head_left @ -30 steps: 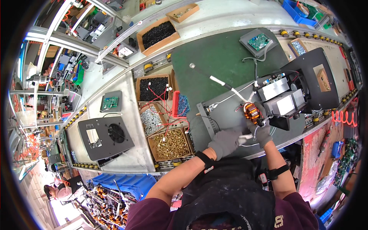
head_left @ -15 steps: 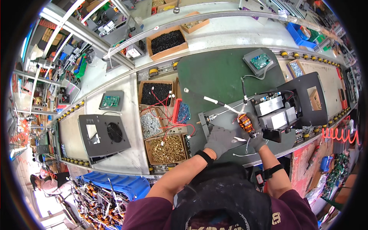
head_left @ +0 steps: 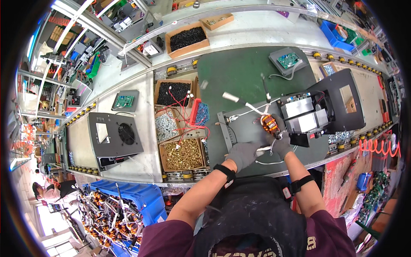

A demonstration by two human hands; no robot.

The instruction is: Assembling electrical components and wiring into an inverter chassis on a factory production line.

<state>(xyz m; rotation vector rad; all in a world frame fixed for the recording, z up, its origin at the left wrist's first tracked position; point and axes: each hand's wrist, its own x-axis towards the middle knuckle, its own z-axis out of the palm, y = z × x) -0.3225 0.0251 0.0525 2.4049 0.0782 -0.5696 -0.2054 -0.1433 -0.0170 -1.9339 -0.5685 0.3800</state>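
My gloved right hand [head_left: 281, 146] is closed around the lower end of a copper-wound coil [head_left: 269, 124], which sits just left of an opened dark metal housing [head_left: 306, 121]. White- and black-sleeved leads [head_left: 231, 97] reach from the coil away over the green mat; one tip is blurred. My gloved left hand [head_left: 243, 155] is closed, with its fingertips at a short white-sleeved lead [head_left: 262, 150] below the coil. The fingers partly hide that lead. Beyond the left hand, a grey metal bracket [head_left: 226, 130] lies on the mat.
Boxes of black screws [head_left: 173, 93], silver screws [head_left: 166, 126] and brass pieces [head_left: 183, 155] stand left, with red wires over them. Another dark housing [head_left: 115, 136] lies farther left. A circuit board [head_left: 287, 60] rests at the mat's far right. A blue crate [head_left: 147, 201] holds several coils.
The head view has shifted slightly, so the bench appears higher. My left hand has drawn a little toward me at the short white lead. My right hand still holds the coil.
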